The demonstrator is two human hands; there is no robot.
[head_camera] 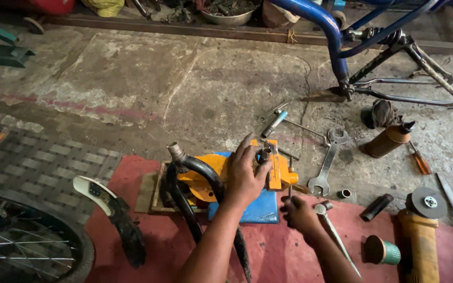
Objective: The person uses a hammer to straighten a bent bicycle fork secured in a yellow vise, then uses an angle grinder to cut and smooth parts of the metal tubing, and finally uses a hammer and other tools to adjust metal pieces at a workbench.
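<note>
My left hand [245, 178] lies spread over the top of the orange bench vise [276, 167], fingers curled around a short grey metal sleeve [265, 154] that stands in the jaws. My right hand [299, 212] is below it, closed in a fist around the vise's thin handle bar [290, 191], near the front edge of the blue pad [260, 209] under the vise.

As I judge it, the piece is seated in the vise and the clamping is under way; whether the jaws are fully tight on it I cannot tell. A black bicycle fork [192, 191] with its steerer tube upward leans against the vise's left side, so the work on that part looks unfinished.

The vise sits on the blue pad, which lies on a red mat [148, 246] covering the near floor. On the mat's right part lie a pale-handled tool [336, 236] just beside my right wrist, a teal-and-brown can [381, 250] and a yellow angle grinder [420, 230]. Past the mat's far edge, on bare stained concrete [132, 84], lie a big open-ended spanner [327, 170], a smaller spanner, a blue-handled tool [273, 124], a brown oil bottle [389, 140] and an orange-handled screwdriver [420, 162]. A blue bicycle frame [336, 36] stands at the far right, a spoked wheel [22, 246] at the near left corner. The light is dim and workshop clutter lines the far edge.
</note>
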